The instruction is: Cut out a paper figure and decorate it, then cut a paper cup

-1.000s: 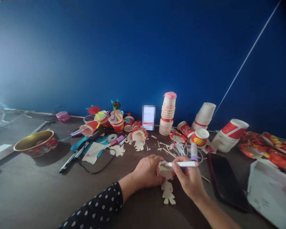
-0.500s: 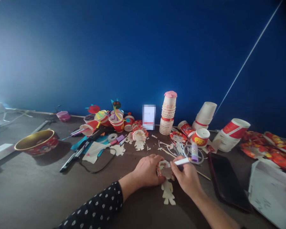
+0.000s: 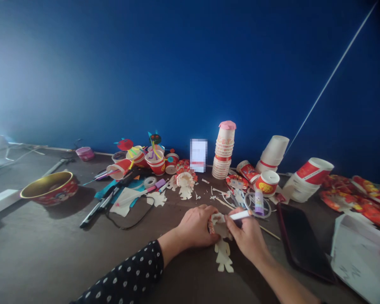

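My left hand [image 3: 196,226] is closed on the left side of a small paper-cup figure [image 3: 221,230] with a cream cut-out body that lies flat on the brown table [image 3: 50,253]. My right hand [image 3: 248,236] pinches a white marker [image 3: 240,215], whose tip rests on the figure's head. A similar finished figure [image 3: 185,181] lies further back. A purple glue stick [image 3: 259,202] stands just beyond my right hand.
A stack of paper cups [image 3: 223,152] and loose cups [image 3: 274,153] line the blue wall. Decorated cups [image 3: 155,162], pens, tape and paper scraps lie at left centre. A gold-lined red bowl [image 3: 49,188] sits far left, a dark phone [image 3: 299,242] and white sheet [image 3: 364,257] right.
My right hand has tilted the marker from lying level to pointing down at the figure's head and shifted slightly left. My left hand has stayed put.
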{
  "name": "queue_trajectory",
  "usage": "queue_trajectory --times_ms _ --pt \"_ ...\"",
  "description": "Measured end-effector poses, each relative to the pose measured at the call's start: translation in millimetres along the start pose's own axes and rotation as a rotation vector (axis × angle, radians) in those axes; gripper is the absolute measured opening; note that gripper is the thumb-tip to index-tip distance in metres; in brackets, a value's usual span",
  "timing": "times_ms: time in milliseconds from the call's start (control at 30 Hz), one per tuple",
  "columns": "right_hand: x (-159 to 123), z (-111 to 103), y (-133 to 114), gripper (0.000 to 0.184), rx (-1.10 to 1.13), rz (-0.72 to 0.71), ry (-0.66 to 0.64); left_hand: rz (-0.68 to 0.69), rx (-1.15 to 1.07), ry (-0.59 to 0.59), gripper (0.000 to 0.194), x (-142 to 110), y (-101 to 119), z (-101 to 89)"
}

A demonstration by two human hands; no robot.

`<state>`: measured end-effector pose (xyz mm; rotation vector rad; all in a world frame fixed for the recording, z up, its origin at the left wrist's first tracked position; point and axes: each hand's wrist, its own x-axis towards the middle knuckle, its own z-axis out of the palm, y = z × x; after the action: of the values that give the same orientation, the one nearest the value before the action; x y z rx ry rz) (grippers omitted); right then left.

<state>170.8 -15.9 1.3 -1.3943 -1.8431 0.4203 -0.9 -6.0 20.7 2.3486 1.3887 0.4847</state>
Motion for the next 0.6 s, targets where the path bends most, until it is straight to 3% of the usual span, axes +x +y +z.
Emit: queue_trajectory --times_ms 600 --pt "-0.6 0.1 -0.2 0.024 -0.013 -0.015 -0.061 0.008 -0.005 0.013 0.048 0.0 -2.0 1.2"
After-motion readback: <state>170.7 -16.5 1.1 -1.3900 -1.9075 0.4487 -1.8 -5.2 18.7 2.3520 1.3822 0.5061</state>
